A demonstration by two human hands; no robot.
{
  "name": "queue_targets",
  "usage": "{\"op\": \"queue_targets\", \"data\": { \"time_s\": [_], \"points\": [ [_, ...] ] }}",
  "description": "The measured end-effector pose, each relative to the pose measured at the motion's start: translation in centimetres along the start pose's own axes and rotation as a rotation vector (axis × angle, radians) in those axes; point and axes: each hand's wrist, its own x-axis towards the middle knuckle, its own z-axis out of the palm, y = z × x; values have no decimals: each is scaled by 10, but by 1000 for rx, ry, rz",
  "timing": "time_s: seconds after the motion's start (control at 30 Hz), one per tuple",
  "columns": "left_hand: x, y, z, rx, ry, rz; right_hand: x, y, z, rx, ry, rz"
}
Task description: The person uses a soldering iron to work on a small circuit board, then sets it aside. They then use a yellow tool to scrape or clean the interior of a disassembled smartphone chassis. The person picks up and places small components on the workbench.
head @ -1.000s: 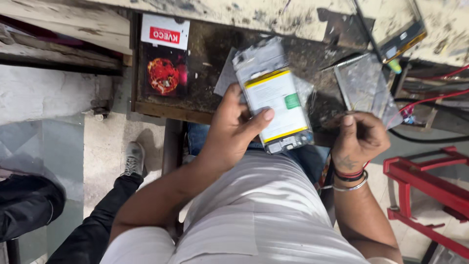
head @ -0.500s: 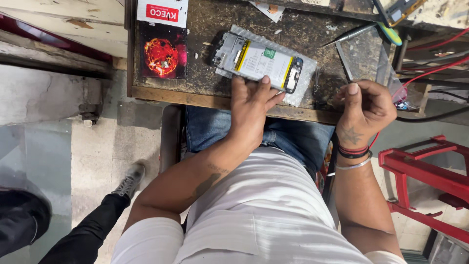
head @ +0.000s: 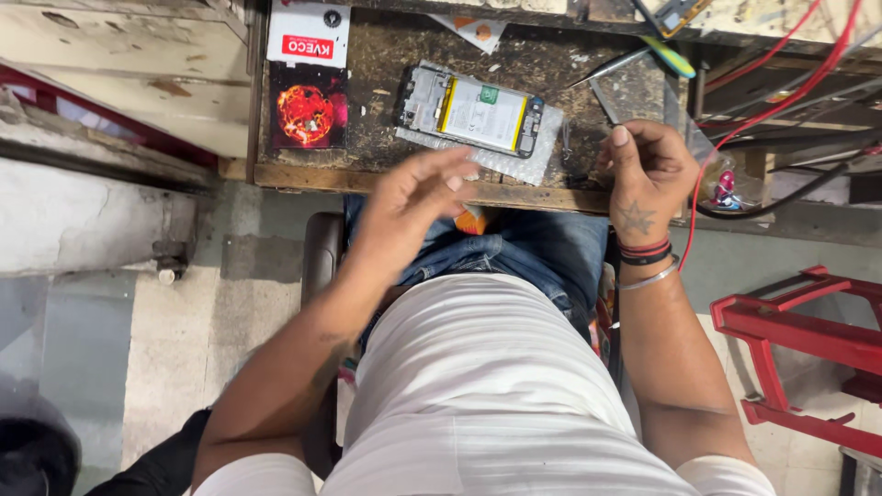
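1. Workbench (head: 395, 161): dark, scuffed wooden top; the person is seated at its near edge.
2. Red and white box (head: 308, 78): flat on the bench's left end.
3. Opened phone (head: 470, 110): back off, battery showing, lying on bubble wrap (head: 514, 165) mid-bench.
4. Left hand (head: 409, 207): blurred, fingers loosely spread, empty, just short of the phone.
5. Right hand (head: 648, 174): fingers curled at the bench edge; whether it grips anything, cannot tell.
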Motion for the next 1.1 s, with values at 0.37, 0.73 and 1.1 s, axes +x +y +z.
{"op": "queue_targets", "data": {
  "time_s": [0.37,0.73,1.1],
  "points": [
    [93,49,-56,1262,-88,500,3,-9,3,7,-71,66],
    [82,28,-51,1215,-30,707,0,5,-19,-48,-55,68],
    [76,39,-38,1137,-50,747,31,-54,18,-505,-399,-187]
  ]
}}
